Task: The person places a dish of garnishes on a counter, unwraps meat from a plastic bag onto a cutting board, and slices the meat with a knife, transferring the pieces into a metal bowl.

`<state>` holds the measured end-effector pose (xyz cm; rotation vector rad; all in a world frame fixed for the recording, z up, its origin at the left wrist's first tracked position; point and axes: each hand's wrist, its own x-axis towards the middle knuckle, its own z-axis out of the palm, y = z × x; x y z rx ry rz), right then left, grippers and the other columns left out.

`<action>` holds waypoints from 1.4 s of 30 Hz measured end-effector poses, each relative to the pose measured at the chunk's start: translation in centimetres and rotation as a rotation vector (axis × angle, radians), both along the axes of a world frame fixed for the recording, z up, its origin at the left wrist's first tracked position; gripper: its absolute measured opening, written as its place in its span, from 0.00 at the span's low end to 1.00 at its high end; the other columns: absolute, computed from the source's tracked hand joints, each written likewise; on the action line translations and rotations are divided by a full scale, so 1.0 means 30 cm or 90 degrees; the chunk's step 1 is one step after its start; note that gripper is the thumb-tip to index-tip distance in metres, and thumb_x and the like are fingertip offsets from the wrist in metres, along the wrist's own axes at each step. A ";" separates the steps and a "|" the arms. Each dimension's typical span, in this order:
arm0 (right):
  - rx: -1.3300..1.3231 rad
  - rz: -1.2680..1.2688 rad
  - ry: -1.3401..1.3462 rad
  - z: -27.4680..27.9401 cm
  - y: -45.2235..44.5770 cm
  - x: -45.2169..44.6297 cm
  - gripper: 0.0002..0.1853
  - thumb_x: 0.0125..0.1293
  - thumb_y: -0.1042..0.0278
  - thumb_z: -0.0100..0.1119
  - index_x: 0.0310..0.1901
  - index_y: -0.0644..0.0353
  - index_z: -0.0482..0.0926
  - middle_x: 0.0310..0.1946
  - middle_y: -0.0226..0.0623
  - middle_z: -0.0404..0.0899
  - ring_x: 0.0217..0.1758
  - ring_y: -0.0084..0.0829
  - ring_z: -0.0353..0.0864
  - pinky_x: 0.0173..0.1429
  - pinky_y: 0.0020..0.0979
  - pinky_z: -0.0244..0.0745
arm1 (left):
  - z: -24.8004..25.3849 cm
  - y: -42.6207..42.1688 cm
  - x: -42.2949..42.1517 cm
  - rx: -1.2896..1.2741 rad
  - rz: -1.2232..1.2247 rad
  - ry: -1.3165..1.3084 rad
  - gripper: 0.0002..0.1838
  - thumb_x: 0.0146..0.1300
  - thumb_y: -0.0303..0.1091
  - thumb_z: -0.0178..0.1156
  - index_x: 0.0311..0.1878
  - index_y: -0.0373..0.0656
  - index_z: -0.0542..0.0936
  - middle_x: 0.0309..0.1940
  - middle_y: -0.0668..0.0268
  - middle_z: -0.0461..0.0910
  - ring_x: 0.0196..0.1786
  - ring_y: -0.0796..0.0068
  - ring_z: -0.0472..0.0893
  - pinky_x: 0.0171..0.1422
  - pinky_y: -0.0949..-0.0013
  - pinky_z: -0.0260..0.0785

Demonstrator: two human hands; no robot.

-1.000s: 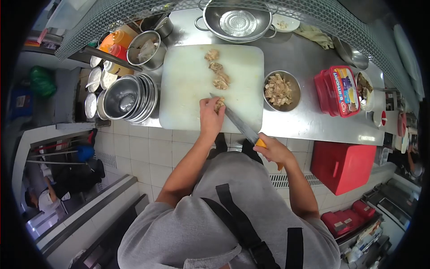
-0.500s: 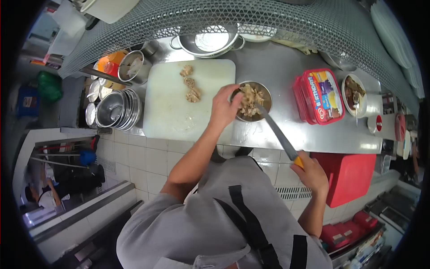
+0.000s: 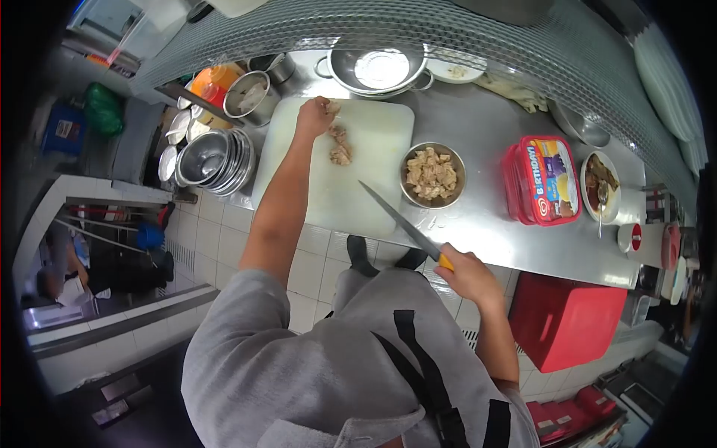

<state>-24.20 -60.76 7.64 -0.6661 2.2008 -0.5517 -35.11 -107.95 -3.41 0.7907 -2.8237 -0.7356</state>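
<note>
My left hand (image 3: 316, 117) reaches to the far part of the white cutting board (image 3: 366, 198), its fingers closed around a pale brown piece of meat (image 3: 333, 108). Two more meat pieces (image 3: 340, 145) lie just nearer to me on the board. In my right hand (image 3: 469, 278) is a knife (image 3: 403, 222) with a yellow handle, its blade pointing up and left over the board's near right part. Beside the board stands a steel bowl (image 3: 460, 196) filled with chopped meat (image 3: 431, 173).
Stacked steel bowls (image 3: 205, 160) and a steel pot (image 3: 252, 98) are left of the board. Behind it sits a colander-like pan (image 3: 379, 67) under a mesh shelf (image 3: 478, 33). A red tub (image 3: 545, 179) and a plate of food (image 3: 600, 187) stand on the right.
My left hand has moved from the bowl of chopped meat to the far meat piece on the board. The knife has swung left, away from the bowl.
</note>
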 end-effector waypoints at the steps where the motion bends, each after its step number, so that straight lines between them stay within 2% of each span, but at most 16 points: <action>1: -0.014 0.030 0.008 -0.020 -0.046 0.005 0.18 0.69 0.58 0.60 0.54 0.54 0.68 0.41 0.49 0.83 0.49 0.56 0.80 0.50 0.51 0.75 | 0.029 -0.002 0.059 -0.013 -0.022 0.047 0.23 0.52 0.39 0.71 0.51 0.41 0.83 0.44 0.52 0.84 0.48 0.55 0.84 0.53 0.59 0.76; 3: -0.019 0.032 -0.002 -0.048 -0.127 0.015 0.17 0.70 0.58 0.59 0.53 0.55 0.68 0.41 0.49 0.83 0.49 0.57 0.80 0.50 0.52 0.74 | 0.079 0.023 0.214 0.003 -0.085 0.117 0.23 0.53 0.38 0.73 0.52 0.40 0.83 0.42 0.54 0.84 0.43 0.59 0.84 0.49 0.62 0.75; 5: -0.022 0.029 -0.015 -0.050 -0.202 0.028 0.17 0.71 0.58 0.58 0.53 0.56 0.68 0.41 0.50 0.83 0.49 0.58 0.80 0.51 0.52 0.74 | 0.091 0.097 0.397 0.007 -0.141 0.041 0.21 0.51 0.35 0.73 0.49 0.42 0.84 0.40 0.52 0.82 0.43 0.51 0.82 0.49 0.57 0.75; 6: -0.027 0.008 -0.015 -0.048 -0.239 0.037 0.16 0.71 0.58 0.57 0.52 0.57 0.67 0.40 0.52 0.83 0.48 0.59 0.80 0.51 0.53 0.74 | 0.057 0.126 0.487 0.099 -0.176 0.072 0.20 0.49 0.31 0.72 0.48 0.42 0.84 0.37 0.53 0.81 0.41 0.53 0.81 0.48 0.58 0.74; 8: -0.024 -0.006 -0.020 -0.054 -0.314 0.062 0.16 0.72 0.58 0.56 0.52 0.58 0.67 0.39 0.54 0.82 0.48 0.60 0.80 0.51 0.54 0.74 | 0.030 0.213 0.597 0.194 -0.128 0.095 0.21 0.49 0.27 0.71 0.49 0.42 0.83 0.37 0.54 0.80 0.39 0.54 0.81 0.48 0.58 0.75; 10: -0.010 -0.001 0.044 -0.069 -0.393 0.079 0.15 0.73 0.58 0.54 0.51 0.59 0.66 0.38 0.59 0.82 0.46 0.61 0.80 0.51 0.55 0.73 | 0.058 0.260 0.639 0.248 -0.095 0.089 0.19 0.51 0.25 0.69 0.49 0.41 0.82 0.40 0.56 0.79 0.43 0.54 0.80 0.51 0.58 0.74; 12: -0.006 0.008 0.063 -0.048 -0.472 0.093 0.14 0.74 0.59 0.52 0.52 0.59 0.66 0.37 0.59 0.81 0.46 0.61 0.81 0.50 0.55 0.74 | 0.033 0.273 0.671 0.201 -0.097 0.159 0.18 0.52 0.24 0.68 0.48 0.41 0.81 0.41 0.57 0.78 0.46 0.54 0.79 0.52 0.58 0.74; 13: 0.008 0.014 0.086 -0.060 -0.508 0.100 0.15 0.74 0.58 0.53 0.52 0.59 0.66 0.37 0.59 0.82 0.45 0.61 0.81 0.49 0.55 0.74 | 0.022 0.273 0.679 0.147 -0.100 0.225 0.17 0.52 0.23 0.67 0.47 0.40 0.80 0.43 0.58 0.77 0.48 0.54 0.77 0.53 0.59 0.73; 16: 0.058 0.034 0.112 -0.026 -0.602 0.119 0.15 0.74 0.59 0.51 0.53 0.60 0.66 0.38 0.58 0.82 0.44 0.60 0.82 0.49 0.54 0.75 | 0.017 0.271 0.675 0.082 -0.182 0.228 0.12 0.51 0.22 0.67 0.40 0.41 0.80 0.43 0.61 0.76 0.49 0.57 0.77 0.52 0.61 0.74; 23: 0.146 0.022 0.068 0.021 -0.653 0.161 0.14 0.74 0.60 0.52 0.51 0.60 0.65 0.37 0.60 0.82 0.44 0.64 0.81 0.49 0.58 0.75 | -0.037 0.230 0.661 0.140 -0.212 0.251 0.11 0.50 0.20 0.65 0.38 0.40 0.81 0.42 0.60 0.76 0.46 0.55 0.76 0.52 0.59 0.72; 25: 0.099 0.006 0.089 -0.139 -0.665 0.169 0.14 0.73 0.60 0.53 0.51 0.59 0.65 0.37 0.61 0.81 0.44 0.65 0.81 0.50 0.58 0.74 | -0.029 0.219 0.658 0.170 -0.241 0.246 0.11 0.49 0.19 0.64 0.38 0.39 0.81 0.41 0.60 0.76 0.45 0.53 0.75 0.51 0.57 0.72; 26: 0.047 -0.015 0.112 -0.162 -0.692 0.174 0.14 0.73 0.61 0.53 0.51 0.59 0.64 0.37 0.62 0.81 0.45 0.65 0.80 0.50 0.59 0.74 | -0.036 0.210 0.661 0.171 -0.241 0.242 0.11 0.49 0.19 0.64 0.38 0.39 0.81 0.41 0.60 0.76 0.45 0.53 0.75 0.51 0.57 0.72; 31: 0.066 0.006 0.103 -0.215 -0.738 0.108 0.14 0.73 0.61 0.52 0.50 0.60 0.65 0.40 0.61 0.81 0.45 0.64 0.82 0.49 0.57 0.76 | -0.038 0.192 0.664 0.163 -0.271 0.229 0.12 0.49 0.19 0.65 0.39 0.40 0.81 0.41 0.59 0.76 0.46 0.54 0.77 0.51 0.58 0.72; 36: 0.077 -0.002 0.101 -0.102 -0.705 0.141 0.14 0.72 0.61 0.54 0.50 0.60 0.64 0.40 0.62 0.81 0.44 0.63 0.82 0.48 0.57 0.77 | -0.007 0.207 0.696 0.139 -0.268 0.254 0.13 0.49 0.19 0.65 0.41 0.40 0.80 0.42 0.59 0.75 0.46 0.54 0.77 0.51 0.58 0.72; 38: 0.107 -0.033 0.133 -0.063 -0.686 0.177 0.16 0.71 0.61 0.56 0.49 0.60 0.63 0.34 0.58 0.81 0.41 0.64 0.81 0.45 0.57 0.76 | 0.001 0.208 0.683 0.155 -0.278 0.236 0.14 0.50 0.20 0.65 0.41 0.40 0.80 0.42 0.58 0.74 0.46 0.54 0.76 0.51 0.58 0.72; 42: 0.143 -0.028 0.103 -0.011 -0.679 0.228 0.15 0.71 0.61 0.56 0.49 0.60 0.63 0.33 0.58 0.81 0.40 0.64 0.81 0.44 0.58 0.76 | 0.014 0.234 0.682 0.145 -0.277 0.195 0.12 0.50 0.19 0.62 0.40 0.38 0.78 0.39 0.58 0.74 0.44 0.53 0.76 0.48 0.55 0.74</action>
